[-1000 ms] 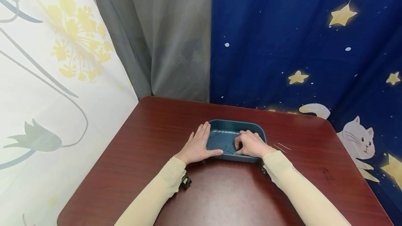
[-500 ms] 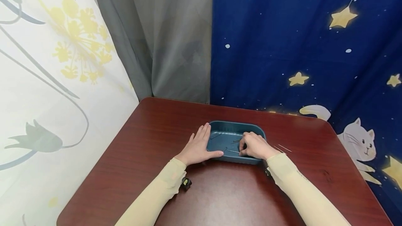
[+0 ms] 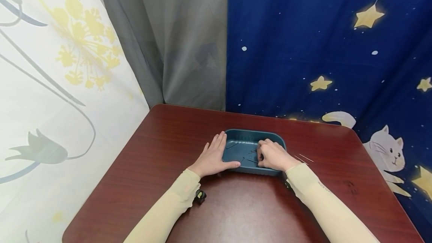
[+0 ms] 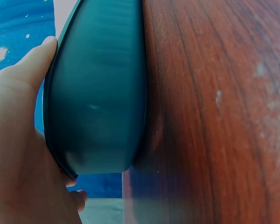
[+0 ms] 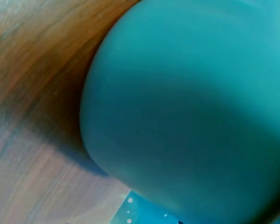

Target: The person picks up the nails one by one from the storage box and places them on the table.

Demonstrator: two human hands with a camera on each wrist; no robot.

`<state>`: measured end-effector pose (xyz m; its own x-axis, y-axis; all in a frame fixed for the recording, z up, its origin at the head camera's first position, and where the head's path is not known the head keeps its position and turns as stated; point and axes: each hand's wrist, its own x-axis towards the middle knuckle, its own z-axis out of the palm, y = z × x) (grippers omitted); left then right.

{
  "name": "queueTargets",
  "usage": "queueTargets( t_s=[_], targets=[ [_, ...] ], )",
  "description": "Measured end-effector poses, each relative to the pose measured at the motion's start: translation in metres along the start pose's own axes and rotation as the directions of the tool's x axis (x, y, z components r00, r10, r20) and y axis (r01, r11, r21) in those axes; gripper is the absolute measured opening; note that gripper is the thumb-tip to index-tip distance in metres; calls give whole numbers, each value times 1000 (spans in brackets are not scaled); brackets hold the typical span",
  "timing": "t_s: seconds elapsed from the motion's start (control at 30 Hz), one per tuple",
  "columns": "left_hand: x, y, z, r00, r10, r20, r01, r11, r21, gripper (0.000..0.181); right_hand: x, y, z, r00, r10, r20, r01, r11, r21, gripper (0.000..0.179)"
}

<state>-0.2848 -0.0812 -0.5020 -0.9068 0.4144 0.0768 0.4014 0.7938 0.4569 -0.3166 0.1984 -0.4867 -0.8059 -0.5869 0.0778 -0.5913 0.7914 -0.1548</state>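
Note:
A dark teal rectangular tray (image 3: 249,171) stands on the table. My left hand (image 3: 212,158) rests on its left end with straight fingers along the rim and the thumb over the near edge. In the left wrist view that hand (image 4: 18,112) lies against the rim of the tray (image 4: 95,88). Inside the tray, the fingers of my right hand (image 3: 272,155) are curled down at the right side. One thin dark nail (image 3: 252,161) reaches to those fingertips, which are mostly hidden. Other nails lie on the tray floor, among them one nail (image 3: 232,146) at the left.
Two thin silvery pins (image 3: 306,158) lie on the table right of the tray. The reddish-brown wooden table (image 3: 189,130) runs back to a grey curtain (image 3: 195,48) and a blue star-patterned curtain (image 3: 287,48). Tray wall (image 5: 177,116) fills most of the right wrist view.
My right hand has shifted slightly right inside the tray, and the nail at its fingertips has shifted right and away from the near wall. My left hand has stayed on the tray.

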Motion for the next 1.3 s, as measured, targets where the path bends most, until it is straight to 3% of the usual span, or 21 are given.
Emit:
queueTargets(
  t_s=[0.57,0.93,1.3],
  targets=[
    [0,3,-2,1000,-15,2,15,1000,0,126,-7,1,-26,996,-66,-55,65,998,-18,27],
    [0,2,-1,1000,-3,-3,3,1000,4,126,-23,16,-46,995,-19,-101,18,1000,-14,28],
    [0,1,-2,1000,2,-5,-2,1000,-3,126,-37,45,-64,991,37,-130,-40,999,-24,28]
  ],
)
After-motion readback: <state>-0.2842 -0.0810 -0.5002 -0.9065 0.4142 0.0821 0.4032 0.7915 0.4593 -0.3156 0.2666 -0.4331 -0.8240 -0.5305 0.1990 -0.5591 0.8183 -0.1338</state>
